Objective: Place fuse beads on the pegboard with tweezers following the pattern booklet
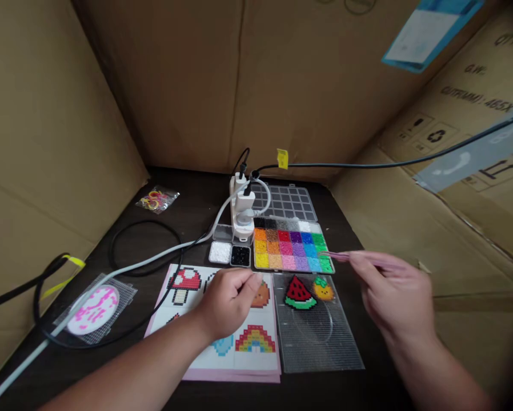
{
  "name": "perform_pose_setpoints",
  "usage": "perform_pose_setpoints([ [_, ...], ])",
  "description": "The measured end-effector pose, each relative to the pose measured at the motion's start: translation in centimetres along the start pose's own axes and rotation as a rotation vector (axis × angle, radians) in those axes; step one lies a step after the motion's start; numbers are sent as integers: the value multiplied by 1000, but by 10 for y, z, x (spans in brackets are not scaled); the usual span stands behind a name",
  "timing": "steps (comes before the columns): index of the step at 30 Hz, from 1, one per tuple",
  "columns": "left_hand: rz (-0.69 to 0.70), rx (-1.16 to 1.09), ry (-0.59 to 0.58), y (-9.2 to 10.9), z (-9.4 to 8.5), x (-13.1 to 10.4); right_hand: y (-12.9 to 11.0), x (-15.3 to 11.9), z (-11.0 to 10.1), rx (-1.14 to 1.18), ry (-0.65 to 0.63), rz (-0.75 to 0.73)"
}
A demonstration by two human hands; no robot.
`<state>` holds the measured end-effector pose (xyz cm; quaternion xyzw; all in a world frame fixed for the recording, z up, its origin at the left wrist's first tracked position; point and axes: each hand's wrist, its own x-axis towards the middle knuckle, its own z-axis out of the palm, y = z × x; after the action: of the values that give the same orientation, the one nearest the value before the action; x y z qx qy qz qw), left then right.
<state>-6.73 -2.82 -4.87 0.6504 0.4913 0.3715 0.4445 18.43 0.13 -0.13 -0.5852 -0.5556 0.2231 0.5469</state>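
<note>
Bead-picking step, I judge. Right hand (393, 297) pinches pink tweezers (359, 260), tip at bead box (291, 246) right edge. Left hand (231, 299) curled loosely, empty, rests on pattern sheet (222, 342), just left-below box. Next move needs tip lowered steadily into one compartment.

I counted one multicoloured plastic bead tray (291, 246); just in front of it, two finished bead figures, a red watermelon slice (300, 292) and an orange fruit (324, 289); left of it, two small bead tubs, white (220, 252) and black (240, 256); two clear pegboards (320, 334) (94, 308).
</note>
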Motion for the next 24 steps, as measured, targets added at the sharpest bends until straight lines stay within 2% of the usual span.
perform_pose_setpoints([
  [4,10,-6,-1,2,0,0,-15,18,46,-32,-160,-20],
  [7,15,-11,-5,2,-1,2,-12,22,75,-54,-241,-21],
  [9,14,-5,-3,2,0,2,-6,21,86,-73,-270,-9],
  [15,14,7,-9,-1,0,0,9,15,91,-79,-311,28],
  [24,11,-10,-13,1,0,0,9,15,91,-72,-314,78],
])
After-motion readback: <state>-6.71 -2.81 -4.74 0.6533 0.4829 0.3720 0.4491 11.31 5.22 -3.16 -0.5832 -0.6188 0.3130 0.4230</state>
